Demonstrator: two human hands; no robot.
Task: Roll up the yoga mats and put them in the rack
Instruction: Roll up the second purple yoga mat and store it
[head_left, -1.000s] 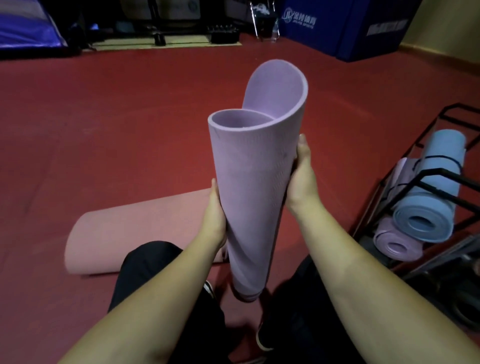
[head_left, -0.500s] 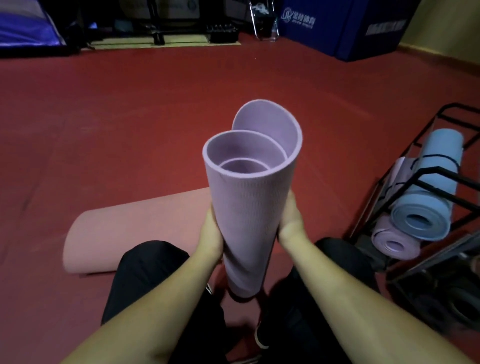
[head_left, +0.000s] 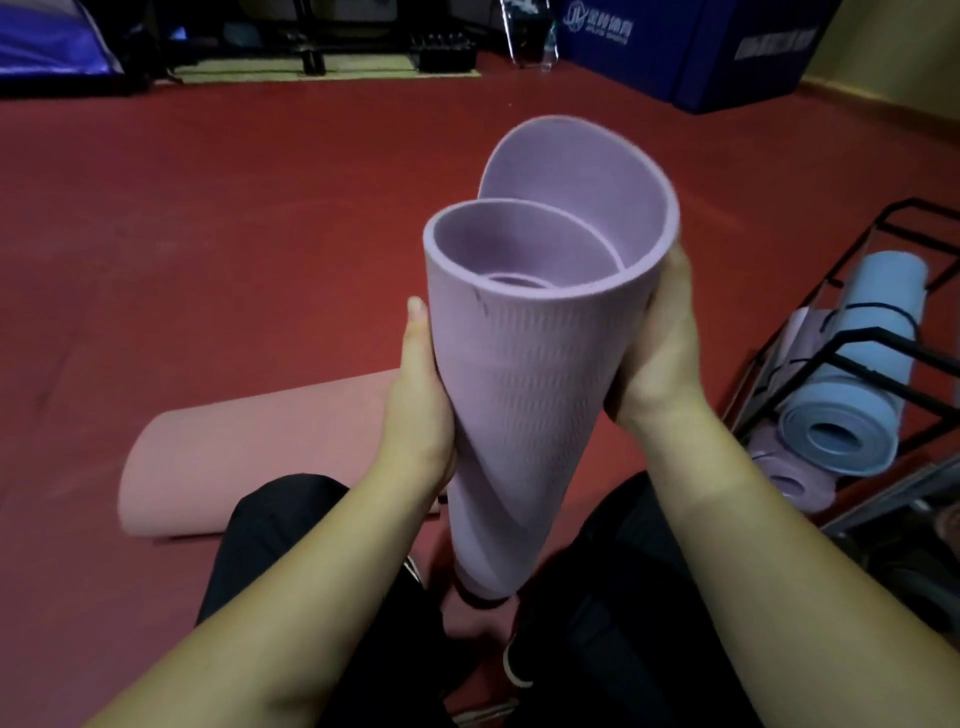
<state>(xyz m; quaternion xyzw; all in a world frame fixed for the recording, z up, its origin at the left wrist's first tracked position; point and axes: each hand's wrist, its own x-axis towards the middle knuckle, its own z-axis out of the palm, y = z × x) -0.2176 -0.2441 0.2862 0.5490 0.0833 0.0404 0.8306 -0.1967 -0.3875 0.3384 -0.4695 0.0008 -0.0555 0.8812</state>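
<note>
Gripping a loosely rolled purple mat (head_left: 524, 395) upright between the knees, both hands, left (head_left: 418, 415) and right (head_left: 657, 358), clasp its sides; a pink mat (head_left: 249, 457) lies on the red floor (head_left: 208, 234), the rack (head_left: 852, 353) at right holds rolled mats.

- Loosely rolled lilac foam yoga mat (head_left: 524, 395): embossed rows of small dashes outside, smooth inside.
- Flat pink foam mat (head_left: 249, 457): plain.
- Rolled light-blue foam mat (head_left: 852, 395); rolled lilac mat (head_left: 795, 480) beneath.
- Black wire rack (head_left: 852, 338).
- Dark red floor (head_left: 234, 234).
</note>
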